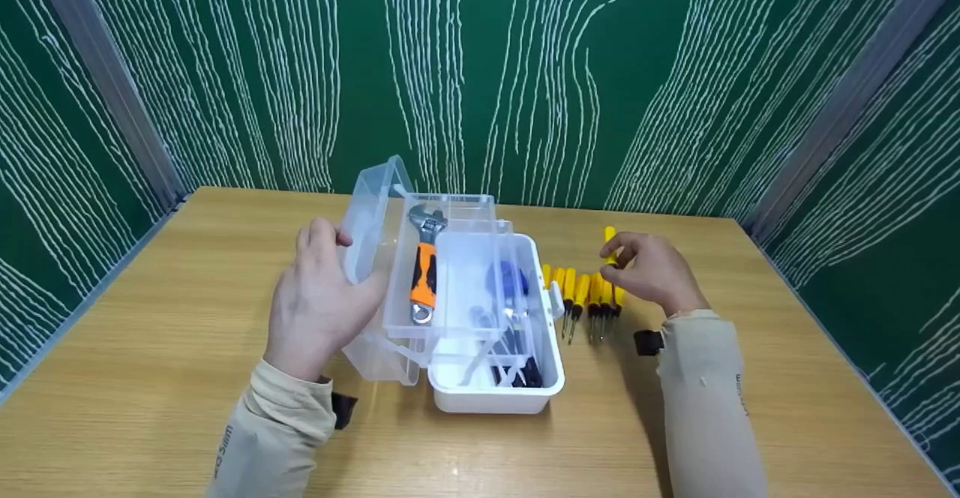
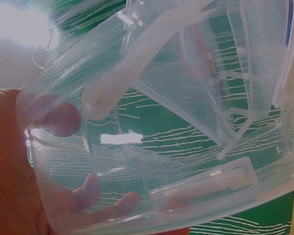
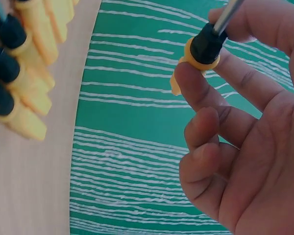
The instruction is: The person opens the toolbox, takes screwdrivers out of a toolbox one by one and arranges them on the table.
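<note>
My left hand (image 1: 315,303) holds the clear plastic lid (image 1: 369,217) of a white toolbox (image 1: 491,402), which stands open. Through the lid, fingertips (image 2: 90,191) show in the left wrist view. With thumb and fingers, my right hand (image 1: 658,269) pinches a yellow-handled screwdriver (image 3: 206,49) by the handle, near its black collar, with the shaft pointing up in the right wrist view. Below that hand, several more yellow screwdrivers (image 1: 581,288) lie side by side on the table, right of the toolbox. An adjustable wrench (image 1: 424,265) with an orange and black handle rests in the clear tray.
Inside the toolbox, seen partly through clear plastic, are a blue object (image 1: 510,279) and some black items (image 1: 531,373). A white latch (image 1: 556,299) sticks out from its right side. Green, white-streaked panels (image 1: 495,85) stand behind the wooden table (image 1: 150,348).
</note>
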Tool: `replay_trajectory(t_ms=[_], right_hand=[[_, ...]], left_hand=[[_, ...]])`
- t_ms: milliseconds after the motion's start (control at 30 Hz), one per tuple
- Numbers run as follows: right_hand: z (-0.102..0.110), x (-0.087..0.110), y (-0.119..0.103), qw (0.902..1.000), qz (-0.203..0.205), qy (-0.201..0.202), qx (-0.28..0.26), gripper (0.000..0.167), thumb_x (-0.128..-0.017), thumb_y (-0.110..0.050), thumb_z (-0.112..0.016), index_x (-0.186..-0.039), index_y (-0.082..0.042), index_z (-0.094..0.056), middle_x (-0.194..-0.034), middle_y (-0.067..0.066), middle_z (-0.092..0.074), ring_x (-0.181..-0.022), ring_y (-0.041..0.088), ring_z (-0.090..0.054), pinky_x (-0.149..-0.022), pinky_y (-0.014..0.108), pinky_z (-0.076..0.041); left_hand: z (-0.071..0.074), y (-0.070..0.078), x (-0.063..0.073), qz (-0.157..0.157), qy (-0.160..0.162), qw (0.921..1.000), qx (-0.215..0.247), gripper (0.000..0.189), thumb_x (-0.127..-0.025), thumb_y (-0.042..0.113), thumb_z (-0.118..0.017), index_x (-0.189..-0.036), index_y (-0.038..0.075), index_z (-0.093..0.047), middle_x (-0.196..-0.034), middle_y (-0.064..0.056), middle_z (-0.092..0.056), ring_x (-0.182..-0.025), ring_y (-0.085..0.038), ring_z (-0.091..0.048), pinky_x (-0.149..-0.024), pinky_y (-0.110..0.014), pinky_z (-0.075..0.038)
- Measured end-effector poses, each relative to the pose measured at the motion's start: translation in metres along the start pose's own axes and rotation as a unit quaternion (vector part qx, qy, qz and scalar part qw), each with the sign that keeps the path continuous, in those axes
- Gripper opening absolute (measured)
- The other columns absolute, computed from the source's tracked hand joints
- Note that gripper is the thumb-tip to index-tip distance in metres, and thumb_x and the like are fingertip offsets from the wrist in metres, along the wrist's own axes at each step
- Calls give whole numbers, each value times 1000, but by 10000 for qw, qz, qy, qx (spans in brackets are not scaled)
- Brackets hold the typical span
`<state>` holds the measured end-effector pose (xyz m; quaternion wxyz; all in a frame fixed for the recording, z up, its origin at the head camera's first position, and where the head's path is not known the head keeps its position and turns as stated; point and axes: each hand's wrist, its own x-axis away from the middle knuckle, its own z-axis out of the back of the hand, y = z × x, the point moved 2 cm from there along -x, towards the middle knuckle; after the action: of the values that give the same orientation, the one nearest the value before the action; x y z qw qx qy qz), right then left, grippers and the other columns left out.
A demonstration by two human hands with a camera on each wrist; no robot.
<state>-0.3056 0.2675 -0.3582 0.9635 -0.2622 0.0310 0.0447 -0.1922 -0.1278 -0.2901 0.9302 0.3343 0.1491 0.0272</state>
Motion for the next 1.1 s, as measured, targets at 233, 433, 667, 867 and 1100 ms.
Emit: replay_trajectory(t_ms=[233,433,667,867,1100], right_hand=[[1,-1,11,9998,-189,-96,-51,24,-84,-26,-68,-106,-17,-65,-103,11,-63,-88,28,-55,-70,31,-47],[1,-1,15,9996,-254,-98,9,24,-84,-25,-68,-106,-16,-65,-100,11,-63,-86,28,-55,-68,30,-47],[2,0,21,9988,-434,-226,-20,26,-84,-26,-68,-108,-16,-65,-102,12,-62,-87,28,-54,-67,31,-46],[2,0,26,9976,-587,-374,-61,28,-84,-27,-70,-109,-16,-65,-104,13,-61,-89,28,-53,-69,31,-46],[1,0,34,9960,-753,-483,-64,32,-85,-28,-69,-112,-13,-64,-108,14,-60,-91,29,-53,-71,32,-45]], left_hand=[[0,0,0,20,-33,10000,-1,48,-84,37,-61,-118,9,-40,-111,-10,-46,-89,-30,-58,-73,-45,-56],[-1,0,0,-17,30,10000,-30,47,-84,36,-60,-117,8,-41,-109,-10,-46,-85,-30,-58,-70,-43,-55],[-1,0,0,-16,30,10000,-66,47,-83,36,-60,-117,9,-41,-108,-9,-45,-82,-30,-57,-69,-42,-55],[-1,0,0,25,-34,10000,0,48,-84,36,-61,-117,9,-41,-109,-10,-45,-86,-30,-57,-71,-43,-55],[1,-1,0,52,-68,10000,19,47,-83,36,-61,-118,10,-41,-111,-10,-45,-87,-30,-56,-70,-43,-55]])
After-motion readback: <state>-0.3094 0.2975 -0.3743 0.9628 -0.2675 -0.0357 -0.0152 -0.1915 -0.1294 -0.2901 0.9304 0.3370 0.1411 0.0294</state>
